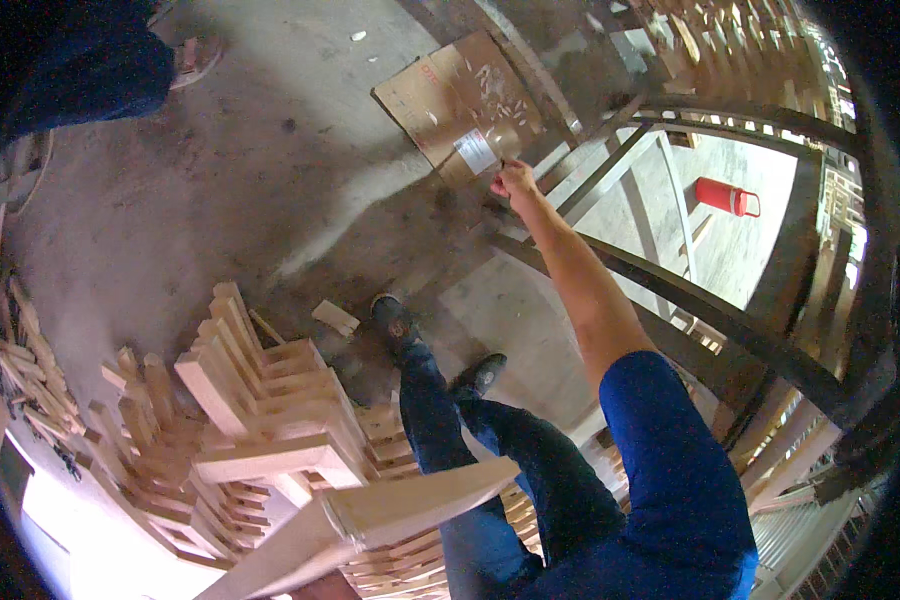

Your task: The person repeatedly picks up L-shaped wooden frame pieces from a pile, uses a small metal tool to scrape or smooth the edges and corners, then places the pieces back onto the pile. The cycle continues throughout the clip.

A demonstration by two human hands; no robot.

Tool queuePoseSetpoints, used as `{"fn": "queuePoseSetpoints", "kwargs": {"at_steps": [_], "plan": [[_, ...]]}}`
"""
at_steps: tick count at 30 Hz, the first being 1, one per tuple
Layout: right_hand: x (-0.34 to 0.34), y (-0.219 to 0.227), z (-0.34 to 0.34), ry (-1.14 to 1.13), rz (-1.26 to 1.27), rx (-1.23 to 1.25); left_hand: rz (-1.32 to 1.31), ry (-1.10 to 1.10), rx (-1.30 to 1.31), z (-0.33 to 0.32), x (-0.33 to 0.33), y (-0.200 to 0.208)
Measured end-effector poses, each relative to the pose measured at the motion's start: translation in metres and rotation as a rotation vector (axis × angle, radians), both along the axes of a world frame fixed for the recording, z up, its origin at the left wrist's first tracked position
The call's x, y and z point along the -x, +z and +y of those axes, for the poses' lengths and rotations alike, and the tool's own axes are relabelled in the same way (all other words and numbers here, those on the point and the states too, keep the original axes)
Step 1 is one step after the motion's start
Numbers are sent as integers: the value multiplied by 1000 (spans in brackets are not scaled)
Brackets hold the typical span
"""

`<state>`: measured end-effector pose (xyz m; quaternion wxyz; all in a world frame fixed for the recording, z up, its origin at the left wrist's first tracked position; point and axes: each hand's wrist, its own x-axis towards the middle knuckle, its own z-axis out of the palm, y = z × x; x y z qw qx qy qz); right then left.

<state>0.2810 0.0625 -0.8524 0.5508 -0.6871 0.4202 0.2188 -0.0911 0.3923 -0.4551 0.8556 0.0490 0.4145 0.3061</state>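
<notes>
My right arm, in a blue sleeve, stretches out ahead past a dark metal frame. At its end my right hand (515,184) is closed, its fingers curled; whether something small sits in them I cannot make out. Just beyond it a flattened cardboard sheet (420,97) lies on the floor, with a white paper label (475,151) next to my fingers and pale wood scraps on top. Close below me an angled wooden piece (420,506), two boards meeting at a corner, juts across my legs. My left hand is out of sight.
Stacked angled wooden parts (270,385) stand left of my legs, more wood pieces (30,380) at the far left. The dark metal frame (710,310) runs along my right, with a red bottle (722,197) beyond it. A wood offcut (335,318) lies near my shoe.
</notes>
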Motion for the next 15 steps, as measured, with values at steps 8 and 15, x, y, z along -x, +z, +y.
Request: {"fn": "queuePoseSetpoints", "kwargs": {"at_steps": [8, 15], "plan": [[-18, -104, -65, 716, -343, 753, 344, 104, 46, 3, -3, -63], [76, -104, -11, 845, -415, 1021, 434, 120, 29, -2, -10, -58]]}}
